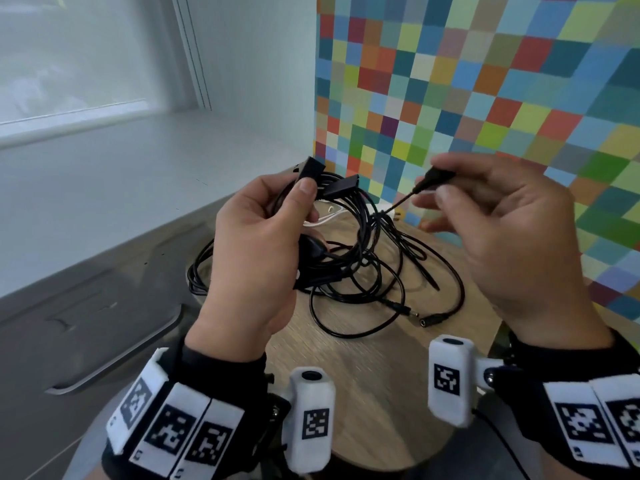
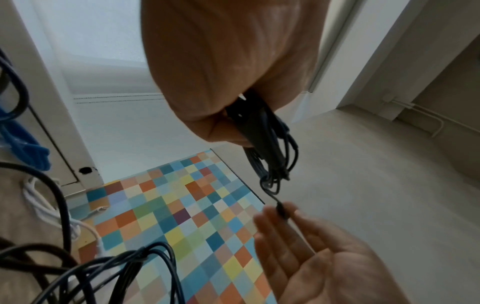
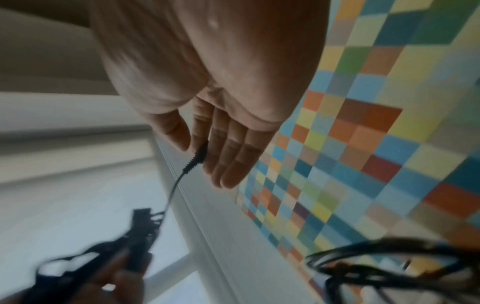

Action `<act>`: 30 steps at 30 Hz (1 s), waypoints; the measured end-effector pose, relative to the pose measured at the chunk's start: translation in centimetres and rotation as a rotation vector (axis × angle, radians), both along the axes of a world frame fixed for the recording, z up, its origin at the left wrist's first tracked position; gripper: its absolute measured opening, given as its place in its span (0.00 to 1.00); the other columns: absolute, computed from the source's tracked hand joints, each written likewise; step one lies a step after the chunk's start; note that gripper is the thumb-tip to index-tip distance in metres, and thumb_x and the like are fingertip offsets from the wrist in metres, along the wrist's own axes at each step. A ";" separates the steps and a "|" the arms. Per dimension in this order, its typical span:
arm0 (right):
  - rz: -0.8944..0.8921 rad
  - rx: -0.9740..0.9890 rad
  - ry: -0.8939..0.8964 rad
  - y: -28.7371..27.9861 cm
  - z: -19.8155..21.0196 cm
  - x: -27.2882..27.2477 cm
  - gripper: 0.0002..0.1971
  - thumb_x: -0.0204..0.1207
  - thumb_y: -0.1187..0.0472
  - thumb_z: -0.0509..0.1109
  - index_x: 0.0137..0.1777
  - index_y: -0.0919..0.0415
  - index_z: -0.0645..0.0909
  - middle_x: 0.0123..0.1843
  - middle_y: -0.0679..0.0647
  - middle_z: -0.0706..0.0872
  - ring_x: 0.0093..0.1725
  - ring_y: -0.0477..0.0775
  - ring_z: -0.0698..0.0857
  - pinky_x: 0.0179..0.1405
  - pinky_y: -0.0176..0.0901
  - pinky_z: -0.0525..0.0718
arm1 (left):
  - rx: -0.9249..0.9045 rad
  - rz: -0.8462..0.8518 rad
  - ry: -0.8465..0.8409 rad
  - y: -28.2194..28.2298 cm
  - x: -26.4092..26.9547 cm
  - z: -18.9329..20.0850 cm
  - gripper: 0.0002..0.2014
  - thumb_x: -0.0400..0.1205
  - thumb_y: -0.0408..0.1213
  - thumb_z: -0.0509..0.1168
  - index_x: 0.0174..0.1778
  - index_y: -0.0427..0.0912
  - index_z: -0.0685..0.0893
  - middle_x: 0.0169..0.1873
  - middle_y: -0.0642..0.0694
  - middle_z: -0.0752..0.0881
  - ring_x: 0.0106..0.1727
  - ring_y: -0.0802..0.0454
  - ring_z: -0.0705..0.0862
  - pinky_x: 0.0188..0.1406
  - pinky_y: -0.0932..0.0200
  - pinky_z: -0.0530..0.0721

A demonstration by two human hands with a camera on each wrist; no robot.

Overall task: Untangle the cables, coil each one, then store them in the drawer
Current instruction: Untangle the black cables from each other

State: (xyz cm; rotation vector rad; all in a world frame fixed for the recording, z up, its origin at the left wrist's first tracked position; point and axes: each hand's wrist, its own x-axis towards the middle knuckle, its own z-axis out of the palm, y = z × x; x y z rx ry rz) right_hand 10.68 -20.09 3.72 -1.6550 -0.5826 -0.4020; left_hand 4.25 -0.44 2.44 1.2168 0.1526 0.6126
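- Drawer (image 1: 104,341): grey front w/ handle, at far left, closed.
- Left hand (image 1: 256,251): fingers curled round black cable bundle (image 1: 332,188), thumb on top.
- Loose black cables (image 1: 363,289) lie on round wood table (image 1: 374,368), tangled.
- Right hand (image 1: 502,237): pinches cable plug (image 1: 434,176) btw thumb and finger, other fingers straight.

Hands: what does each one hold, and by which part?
Left hand grips the black cable bundle near its connectors; right hand pinches one cable's plug.
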 end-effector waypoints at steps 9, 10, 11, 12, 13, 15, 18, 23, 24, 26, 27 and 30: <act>0.265 -0.027 -0.084 2.4 1.8 -4.0 0.14 0.79 0.72 0.76 0.57 0.54 0.81 0.46 0.51 0.95 0.48 0.51 0.94 0.54 0.43 0.91 | 0.112 0.013 0.006 -0.9 0.2 -0.7 0.04 0.87 0.33 0.69 0.49 0.40 0.89 0.32 0.45 0.86 0.22 0.51 0.80 0.21 0.62 0.79; 0.212 -0.155 -0.148 2.5 1.6 -3.9 0.13 0.77 0.69 0.79 0.54 0.51 0.86 0.45 0.45 0.95 0.50 0.46 0.93 0.55 0.37 0.89 | 0.119 0.017 -0.002 -1.0 0.1 -0.7 0.04 0.86 0.33 0.69 0.49 0.41 0.89 0.33 0.44 0.87 0.24 0.51 0.81 0.22 0.62 0.80; 0.151 -0.272 -0.218 2.6 1.3 -3.7 0.12 0.76 0.66 0.82 0.51 0.48 0.90 0.45 0.40 0.94 0.51 0.43 0.92 0.54 0.34 0.86 | 0.126 0.024 -0.012 -1.0 0.1 -0.6 0.03 0.86 0.32 0.70 0.48 0.40 0.89 0.33 0.44 0.87 0.25 0.51 0.82 0.22 0.61 0.81; 0.092 -0.356 -0.286 2.6 1.1 -3.4 0.10 0.75 0.63 0.83 0.51 0.46 0.91 0.46 0.38 0.93 0.50 0.43 0.91 0.53 0.35 0.85 | 0.139 0.034 -0.022 -1.1 0.0 -0.6 0.03 0.86 0.32 0.70 0.49 0.40 0.89 0.32 0.45 0.87 0.27 0.52 0.82 0.23 0.61 0.81; 0.045 -0.409 -0.353 2.6 0.8 -3.1 0.09 0.75 0.61 0.84 0.50 0.47 0.93 0.46 0.39 0.92 0.50 0.45 0.89 0.51 0.39 0.84 | 0.158 0.046 -0.030 -1.1 0.0 -0.6 0.03 0.86 0.32 0.70 0.49 0.39 0.89 0.31 0.46 0.86 0.27 0.54 0.82 0.23 0.61 0.82; -0.011 -0.442 -0.426 2.6 0.2 -2.6 0.06 0.75 0.60 0.84 0.50 0.49 0.94 0.44 0.44 0.89 0.48 0.50 0.85 0.49 0.39 0.81 | 0.196 0.066 -0.041 -1.2 -0.1 -0.6 0.03 0.86 0.33 0.71 0.50 0.39 0.89 0.31 0.48 0.86 0.28 0.55 0.82 0.25 0.59 0.83; 0.000 -0.408 -0.345 2.6 0.1 -2.5 0.07 0.73 0.59 0.85 0.49 0.48 0.94 0.48 0.47 0.85 0.52 0.47 0.84 0.51 0.31 0.78 | 0.257 0.090 -0.058 -1.1 -0.3 -0.6 0.02 0.85 0.36 0.72 0.50 0.43 0.90 0.32 0.50 0.88 0.32 0.50 0.85 0.31 0.51 0.86; 0.156 -0.169 0.067 2.9 0.1 -2.5 0.11 0.69 0.66 0.86 0.38 0.50 0.88 0.58 0.50 0.91 0.57 0.50 0.93 0.55 0.57 0.93 | 0.332 0.083 -0.110 -1.4 -0.6 -0.2 0.02 0.85 0.35 0.72 0.48 0.46 0.89 0.39 0.48 0.92 0.41 0.48 0.92 0.39 0.51 0.90; 0.168 -0.132 0.122 3.0 0.0 -2.5 0.13 0.70 0.66 0.86 0.38 0.54 0.84 0.51 0.54 0.93 0.48 0.57 0.95 0.48 0.65 0.93 | 0.347 0.077 -0.124 -1.5 -0.7 -0.2 0.01 0.85 0.35 0.72 0.48 0.46 0.89 0.41 0.47 0.93 0.44 0.46 0.93 0.42 0.48 0.91; 0.145 -0.110 0.157 3.2 -0.1 -2.7 0.19 0.70 0.60 0.86 0.41 0.55 0.75 0.41 0.60 0.91 0.38 0.71 0.93 0.36 0.72 0.90 | 0.382 0.072 -0.142 -1.7 -0.8 -0.1 0.01 0.84 0.37 0.72 0.50 0.45 0.89 0.44 0.45 0.93 0.47 0.43 0.93 0.50 0.39 0.92; 0.134 -0.115 0.153 3.2 -0.1 -2.7 0.21 0.69 0.55 0.86 0.42 0.54 0.73 0.41 0.63 0.89 0.37 0.75 0.91 0.34 0.74 0.88 | 0.395 0.073 -0.148 -1.8 -0.9 -0.1 0.02 0.84 0.36 0.72 0.50 0.45 0.89 0.44 0.46 0.93 0.48 0.44 0.93 0.51 0.38 0.92; 0.221 -0.066 0.232 3.2 0.1 -2.7 0.17 0.72 0.61 0.83 0.50 0.53 0.75 0.43 0.63 0.91 0.39 0.71 0.91 0.42 0.74 0.90 | 0.407 0.072 -0.150 -2.1 -0.9 -0.2 0.02 0.84 0.36 0.72 0.50 0.47 0.89 0.44 0.46 0.93 0.47 0.46 0.93 0.48 0.44 0.93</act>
